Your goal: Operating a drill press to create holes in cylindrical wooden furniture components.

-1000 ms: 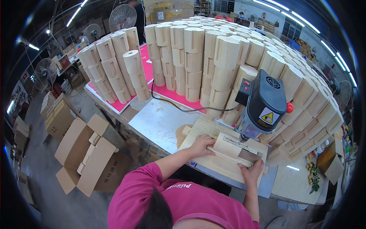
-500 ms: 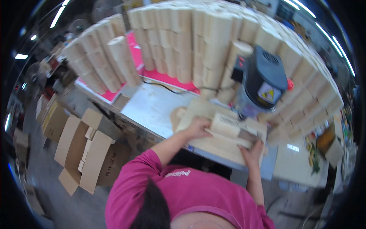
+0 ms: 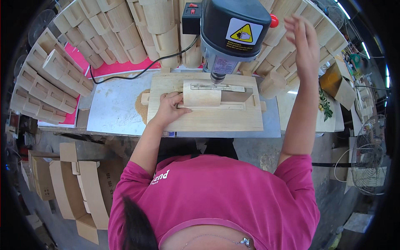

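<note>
The block [image 3: 202, 99] lies on the board [image 3: 204, 123], below the drill [image 3: 214, 27]. The left hand [image 3: 168, 110] holds the block's left end. The right hand [image 3: 304, 48] is raised, empty and loosely spread, right of the knob [image 3: 274, 21]. Bare sheet [image 3: 112, 112] leaves room left; only a strip shows near. Far stacks [image 3: 121, 33] are cut off and partly hidden; the bit is unclear.

A pale, round-sided wooden block [image 3: 201, 98] lies flat near the middle of a rectangular wooden board [image 3: 208, 123].
</note>
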A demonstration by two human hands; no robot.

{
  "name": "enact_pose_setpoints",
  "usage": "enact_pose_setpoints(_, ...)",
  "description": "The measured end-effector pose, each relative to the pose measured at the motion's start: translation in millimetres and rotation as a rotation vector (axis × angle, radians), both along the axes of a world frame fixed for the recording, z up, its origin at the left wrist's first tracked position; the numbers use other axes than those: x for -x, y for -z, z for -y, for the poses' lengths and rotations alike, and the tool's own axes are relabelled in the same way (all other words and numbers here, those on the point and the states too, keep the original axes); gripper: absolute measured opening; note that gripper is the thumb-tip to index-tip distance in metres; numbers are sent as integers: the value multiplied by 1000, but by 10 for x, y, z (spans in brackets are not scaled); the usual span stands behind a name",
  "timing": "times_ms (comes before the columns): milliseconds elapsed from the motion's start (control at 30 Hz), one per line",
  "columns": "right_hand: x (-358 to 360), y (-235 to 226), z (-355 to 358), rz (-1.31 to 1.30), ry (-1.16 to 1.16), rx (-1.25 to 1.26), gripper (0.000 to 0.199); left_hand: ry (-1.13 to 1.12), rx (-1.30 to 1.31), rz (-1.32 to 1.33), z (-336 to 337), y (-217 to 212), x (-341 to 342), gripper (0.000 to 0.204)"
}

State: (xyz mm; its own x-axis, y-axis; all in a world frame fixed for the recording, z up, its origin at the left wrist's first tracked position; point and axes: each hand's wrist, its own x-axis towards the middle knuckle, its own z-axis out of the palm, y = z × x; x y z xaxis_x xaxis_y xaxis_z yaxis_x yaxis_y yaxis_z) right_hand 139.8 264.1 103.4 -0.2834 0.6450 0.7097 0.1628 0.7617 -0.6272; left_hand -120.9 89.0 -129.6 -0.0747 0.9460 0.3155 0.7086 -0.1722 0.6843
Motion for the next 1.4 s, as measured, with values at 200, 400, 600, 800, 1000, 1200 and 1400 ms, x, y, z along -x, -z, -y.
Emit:
enact_pose_setpoints(200, 487, -188, -160, 223, 5, 113, 41, 4, 5, 16, 15, 22, -7, 41)
enact_pose_setpoints(400, 392, -321, 128, 438, 271, 67, 35, 21, 27, -12, -34, -35, -24, 47)
enact_pose_setpoints(600, 216, -13, 599, 511, 314, -129, 23, -26, -3, 18, 36, -46, -14, 33)
enact_pose_setpoints(800, 61, 509, 996, 232, 150, -27, 16, -16, -9, 45, 6, -88, -49, 34)
enact_pose_setpoints(1000, 74, 1144, 990, 58, 79, -55, 10, -5, 27, -21, 26, -46, 6, 48)
enact_pose_setpoints(1200, 189, 1538, 766, -18, 37, -217, 4, 9, 11, 13, -20, -43, -22, 33)
enact_pose_setpoints(1400, 73, 1121, 806, 51, 58, -363, 7, -32, -39, -79, -26, -26, -30, 37)
